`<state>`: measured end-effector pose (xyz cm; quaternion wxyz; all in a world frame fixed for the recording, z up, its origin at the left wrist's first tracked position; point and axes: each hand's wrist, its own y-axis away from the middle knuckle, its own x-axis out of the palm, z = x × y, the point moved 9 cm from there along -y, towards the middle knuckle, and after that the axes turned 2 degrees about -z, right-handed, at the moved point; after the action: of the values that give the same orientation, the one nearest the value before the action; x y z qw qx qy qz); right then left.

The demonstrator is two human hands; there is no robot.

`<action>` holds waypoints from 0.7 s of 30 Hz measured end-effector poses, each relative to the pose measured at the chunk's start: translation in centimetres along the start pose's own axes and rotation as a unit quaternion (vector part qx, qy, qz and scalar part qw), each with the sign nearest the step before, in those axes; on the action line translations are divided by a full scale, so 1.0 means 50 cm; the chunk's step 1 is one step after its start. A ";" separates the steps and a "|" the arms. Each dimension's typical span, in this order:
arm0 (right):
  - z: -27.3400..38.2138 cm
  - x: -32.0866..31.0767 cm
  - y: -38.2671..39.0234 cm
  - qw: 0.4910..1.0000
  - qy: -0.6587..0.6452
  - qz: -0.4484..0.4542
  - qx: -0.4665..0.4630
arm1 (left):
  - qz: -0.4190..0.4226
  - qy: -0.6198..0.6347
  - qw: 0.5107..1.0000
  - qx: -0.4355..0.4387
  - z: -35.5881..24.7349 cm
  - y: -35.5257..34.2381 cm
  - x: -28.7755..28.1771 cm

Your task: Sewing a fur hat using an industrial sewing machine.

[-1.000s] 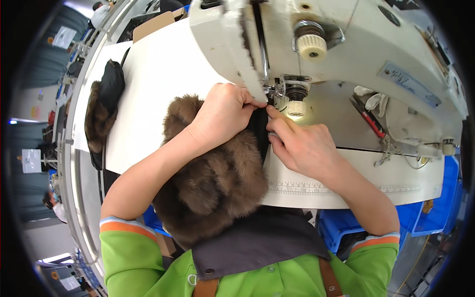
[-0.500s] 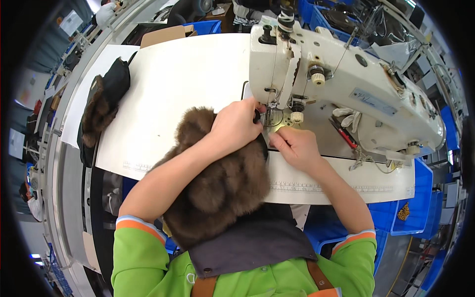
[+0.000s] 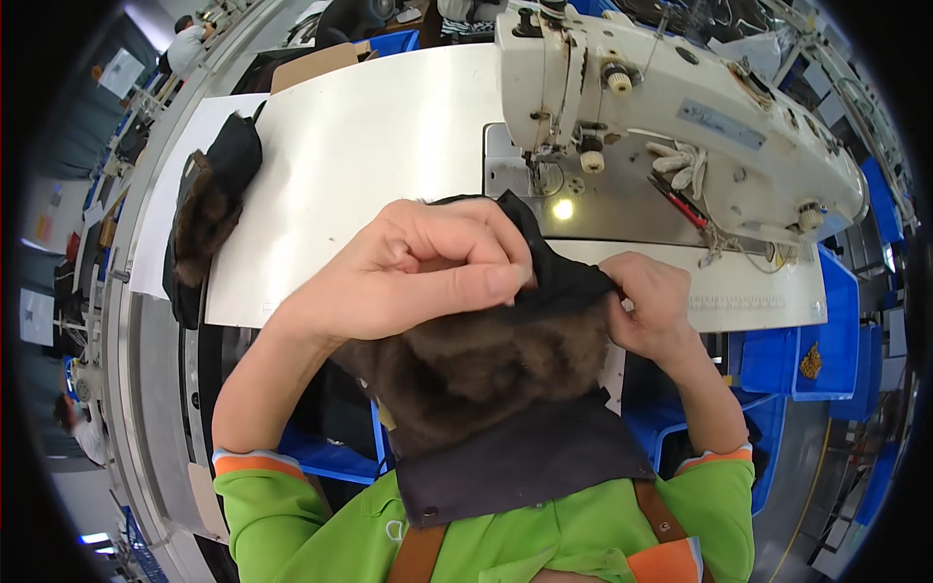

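A brown fur piece (image 3: 486, 360) with black lining fabric (image 3: 556, 277) hangs in front of me, off the near edge of the sewing table. My left hand (image 3: 418, 267) has its fingers curled and its thumb against the black fabric's left part; the exact grip is partly hidden. At the fabric's right corner, my right hand (image 3: 649, 303) pinches the edge between thumb and fingers. Beyond both hands stands the white sewing machine (image 3: 671, 97). Its needle area (image 3: 544, 170) has no fabric under it, and a lamp spot shines on the metal plate.
Another black and brown fur piece (image 3: 209, 204) lies at the table's left end. White gloves (image 3: 680, 163) and red-handled tweezers or snips (image 3: 680, 202) rest below the machine arm. Blue bins (image 3: 826, 321) stand at the right. A cardboard box (image 3: 316, 66) sits at the back.
Both hands have come back from the needle area toward me, bringing the fur piece away from the machine. The black lining is now raised and stretched between them.
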<state>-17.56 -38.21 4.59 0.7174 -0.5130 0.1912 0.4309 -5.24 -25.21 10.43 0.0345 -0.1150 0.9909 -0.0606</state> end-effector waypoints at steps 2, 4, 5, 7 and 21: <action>0.028 -0.026 0.015 0.992 0.044 -0.074 -0.090 | 0.095 0.027 0.990 -0.105 0.004 0.009 0.041; 0.029 -0.015 0.024 0.994 0.040 -0.069 -0.073 | 0.103 -0.204 0.972 -0.048 -0.003 0.005 0.062; 0.022 -0.012 0.024 0.996 -0.001 -0.091 -0.025 | 0.111 -0.201 0.972 -0.051 0.013 0.004 0.072; 0.029 0.006 0.025 0.996 -0.030 -0.086 0.005 | 0.056 -0.392 0.913 0.103 0.011 0.007 0.077; 0.002 0.020 0.075 0.969 -0.215 -0.094 0.076 | -0.192 -0.418 0.853 0.248 0.058 0.063 0.009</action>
<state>-20.06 -37.32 1.77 0.8157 -0.3680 0.0157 0.4460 -6.12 -22.61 7.14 0.4606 -0.3048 0.7934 -0.2560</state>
